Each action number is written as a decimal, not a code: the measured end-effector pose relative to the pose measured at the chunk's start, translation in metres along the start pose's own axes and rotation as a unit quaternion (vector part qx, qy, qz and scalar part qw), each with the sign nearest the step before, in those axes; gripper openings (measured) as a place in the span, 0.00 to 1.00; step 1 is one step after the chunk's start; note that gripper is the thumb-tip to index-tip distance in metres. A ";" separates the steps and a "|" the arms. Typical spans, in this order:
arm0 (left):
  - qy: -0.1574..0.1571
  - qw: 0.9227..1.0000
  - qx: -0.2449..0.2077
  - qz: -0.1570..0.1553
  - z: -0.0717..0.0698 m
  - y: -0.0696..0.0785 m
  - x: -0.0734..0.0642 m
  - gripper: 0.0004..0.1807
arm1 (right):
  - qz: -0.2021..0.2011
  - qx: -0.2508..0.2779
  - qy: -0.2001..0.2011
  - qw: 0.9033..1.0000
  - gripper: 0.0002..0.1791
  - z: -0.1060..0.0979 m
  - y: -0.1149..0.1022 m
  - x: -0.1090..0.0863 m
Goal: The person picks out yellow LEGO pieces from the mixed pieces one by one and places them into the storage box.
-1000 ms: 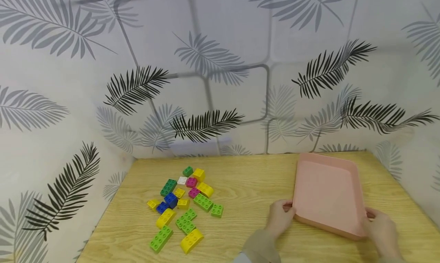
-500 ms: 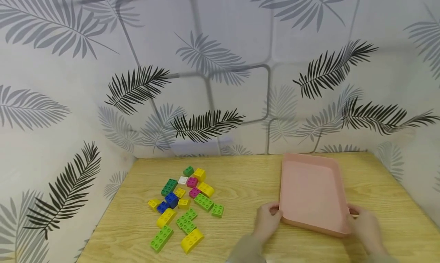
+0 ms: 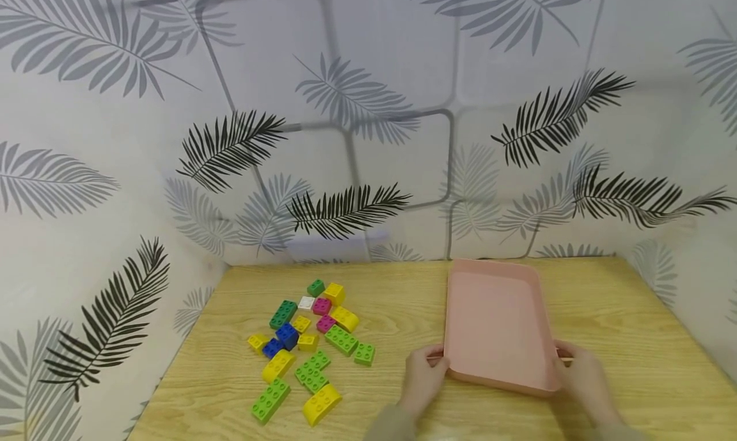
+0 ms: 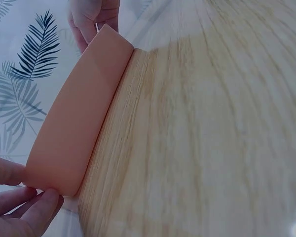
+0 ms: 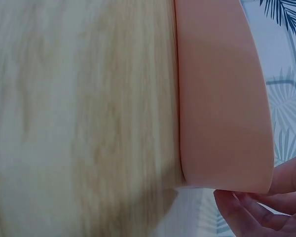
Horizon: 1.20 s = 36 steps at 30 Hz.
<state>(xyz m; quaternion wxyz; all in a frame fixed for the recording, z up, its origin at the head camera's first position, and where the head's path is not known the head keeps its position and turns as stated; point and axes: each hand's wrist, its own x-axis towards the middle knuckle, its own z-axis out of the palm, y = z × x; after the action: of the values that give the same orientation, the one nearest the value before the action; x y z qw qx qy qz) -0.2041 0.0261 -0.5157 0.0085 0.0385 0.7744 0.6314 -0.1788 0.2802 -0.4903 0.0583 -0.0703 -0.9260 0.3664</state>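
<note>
The left hand point(image 3: 425, 376) pinches the tray point(image 3: 498, 326) at its near left corner, fingers curled against the side. The right hand point(image 3: 580, 378) does likewise at the near right corner, thumb and fingers pinching the pink wall. Between them the tray lies level, open side up, on the right half of the table point(image 3: 397, 300), its far edge close to the back; whether its whole base touches the wood, I cannot tell. Sleeves point(image 3: 393, 425) show at both wrists.

Over to the left, apart from the hands, toy bricks are scattered on the wood. Nearest the left hand sits a small lime brick point(image 3: 364, 353), with a longer lime brick point(image 3: 341, 340) just beside it. Further left are two blue bricks point(image 3: 286, 335), two magenta bricks point(image 3: 322, 306), a white brick point(image 3: 306, 303) and several yellow bricks point(image 3: 322, 404). Two dark green bricks point(image 3: 283, 314) lie toward the back. Behind it all hangs a pale backdrop point(image 3: 397, 166) printed with black and grey fronds.
</note>
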 end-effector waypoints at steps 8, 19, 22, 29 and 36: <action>0.017 1.000 0.000 0.003 -0.018 -0.005 -0.008 0.11 | -0.013 0.035 -0.004 0.999 0.19 0.014 -0.012 -0.001; 0.034 0.999 0.003 -0.005 -0.043 -0.010 -0.020 0.12 | -0.019 0.056 -0.021 0.998 0.19 0.030 -0.030 -0.005; 0.042 0.999 0.009 -0.001 -0.048 -0.012 -0.024 0.12 | -0.022 0.054 -0.026 0.998 0.19 0.033 -0.034 -0.006; 0.040 0.999 0.011 -0.008 -0.059 -0.015 -0.030 0.12 | -0.026 0.063 -0.028 0.997 0.19 0.041 -0.042 -0.010; 0.035 0.999 0.009 -0.035 -0.069 -0.015 -0.036 0.13 | -0.054 0.062 -0.014 0.997 0.17 0.049 -0.046 -0.013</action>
<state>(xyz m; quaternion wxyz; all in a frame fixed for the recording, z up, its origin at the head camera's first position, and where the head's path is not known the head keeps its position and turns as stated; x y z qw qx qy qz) -0.1728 -0.0466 -0.5183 0.0032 -0.0102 0.7805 0.6251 -0.1775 0.2115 -0.4951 0.0697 -0.0111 -0.9048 0.4200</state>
